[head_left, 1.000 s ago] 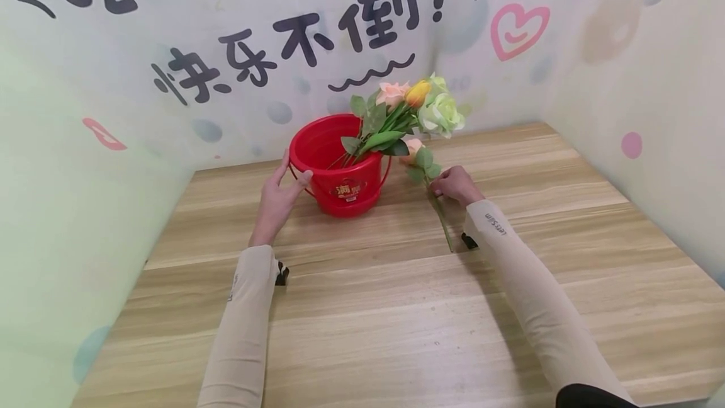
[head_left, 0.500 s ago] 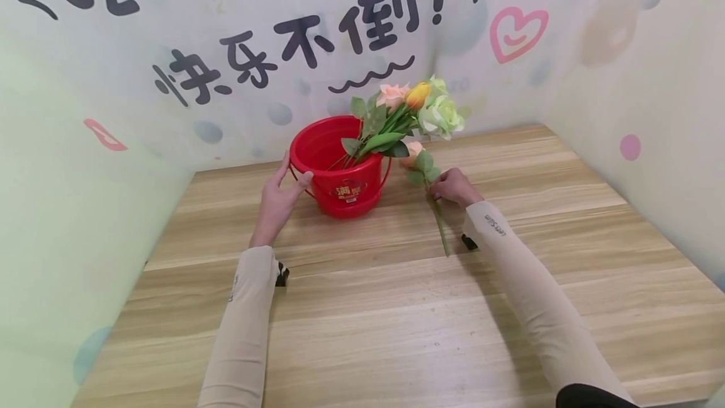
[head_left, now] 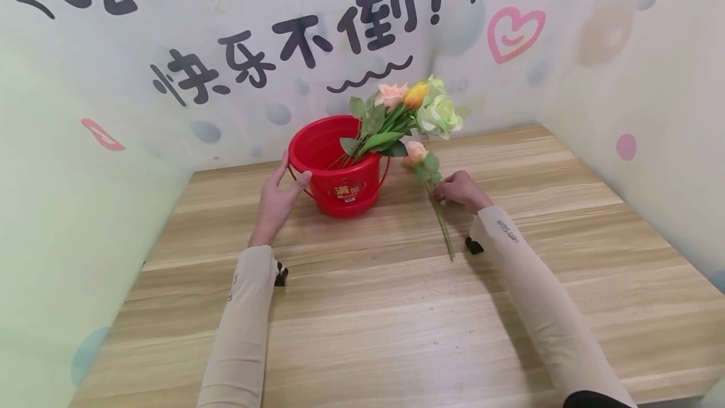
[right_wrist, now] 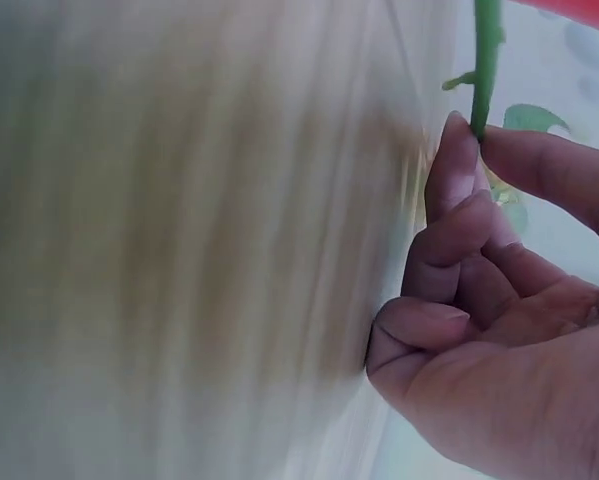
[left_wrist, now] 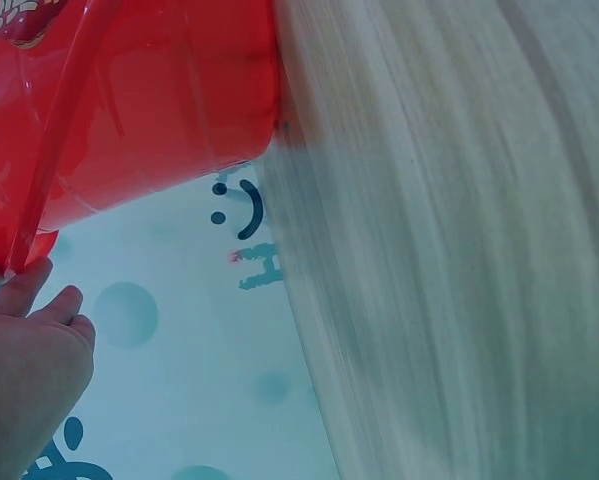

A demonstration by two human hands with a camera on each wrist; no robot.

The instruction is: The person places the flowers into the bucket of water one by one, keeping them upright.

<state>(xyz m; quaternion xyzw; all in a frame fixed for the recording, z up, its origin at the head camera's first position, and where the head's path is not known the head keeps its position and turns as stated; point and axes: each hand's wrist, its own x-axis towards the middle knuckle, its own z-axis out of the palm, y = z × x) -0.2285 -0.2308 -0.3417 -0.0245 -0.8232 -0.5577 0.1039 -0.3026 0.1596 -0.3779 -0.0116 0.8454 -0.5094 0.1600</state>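
A red bucket (head_left: pixel 347 197) stands upright near the back wall. My left hand (head_left: pixel 275 203) holds its left rim, with the thumb on the front and the fingers along the side. In the left wrist view the fingertips (left_wrist: pixel 24 288) meet the bucket beside its red handle (left_wrist: pixel 54 140). Leaning right out of the bucket are a peach rose (head_left: pixel 391 96), a yellow tulip (head_left: pixel 416 95) and pale green blooms (head_left: pixel 439 116). To the right of the bucket, my right hand (head_left: pixel 461 189) pinches the green stem (right_wrist: pixel 486 70) of another peach rose (head_left: pixel 416 152) between thumb and index finger, low over the table.
The wooden table (head_left: pixel 362 332) reaches to a patterned back wall (head_left: pixel 238 124) with dark lettering. A right wall (head_left: pixel 634 80) borders its right side. The overhanging blooms lie just above the held rose.
My right hand has shifted slightly to the right with the peach rose, whose bloom shows more fully beside the bucket. The left hand and the bucket stay in place.
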